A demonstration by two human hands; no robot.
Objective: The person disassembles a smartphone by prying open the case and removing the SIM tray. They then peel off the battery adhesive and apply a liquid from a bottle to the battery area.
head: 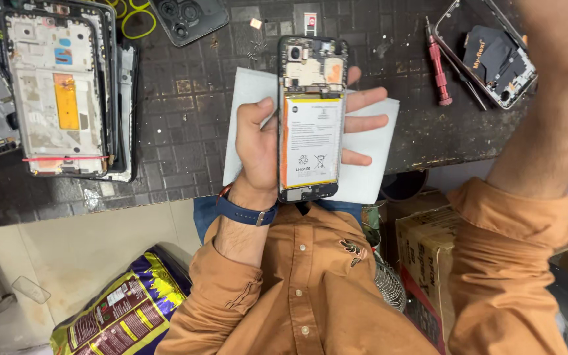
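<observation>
Fingers of my left hand point(264, 148) wrap around the opened phone point(312, 118): thumb lies on its left edge, the other fingertips point(363, 121) come out on the right side. The phone has no back cover, so the battery point(312, 141) and the circuit board point(313, 66) face up at me. I hold it above the white cloth point(369, 164) on the dark bench point(185, 98). The grip is only at the edges, so I think the phone can slip and fall, or my thumb can press on the bare battery. My wrist is bent upward, the forearm comes from my chest. My right arm point(547, 118) is raised toward the top right; its hand is out of view, so I cannot tell its state. A red screwdriver point(438, 66) lies near it.
</observation>
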